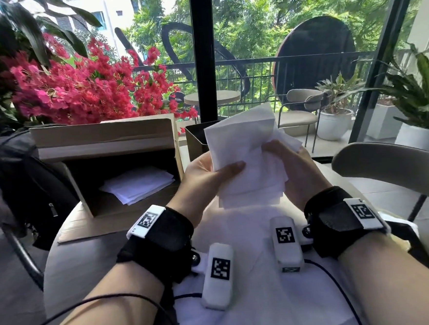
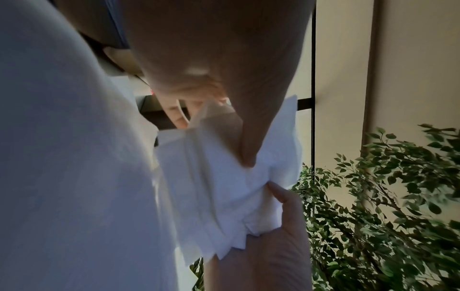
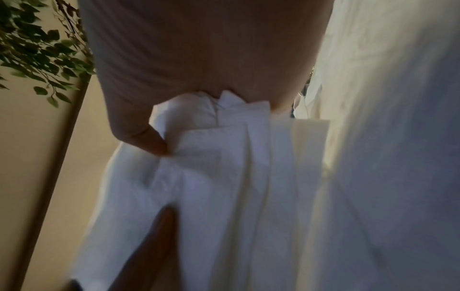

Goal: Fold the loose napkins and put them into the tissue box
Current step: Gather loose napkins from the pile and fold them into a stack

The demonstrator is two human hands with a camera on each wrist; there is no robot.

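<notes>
Both hands hold up a bundle of several white napkins (image 1: 243, 147) over the table's far side. My left hand (image 1: 221, 170) grips the bundle's left edge, thumb lying across the front. My right hand (image 1: 284, 157) grips the right side, thumb on top and fingers hidden behind. The left wrist view shows the napkins (image 2: 224, 187) pinched under the left thumb (image 2: 248, 141). In the right wrist view the layered napkins (image 3: 224, 173) fan out under the right thumb (image 3: 141, 137). A dark tissue box (image 1: 194, 141) stands open-topped just behind the bundle, partly hidden.
An open cardboard box (image 1: 100, 137) lies at the left with more loose napkins (image 1: 136, 184) inside. A black backpack (image 1: 24, 180) sits left of the round table (image 1: 68, 269). Red flowers (image 1: 76, 90) stand behind the box; a beige chair (image 1: 386, 160) is at the right.
</notes>
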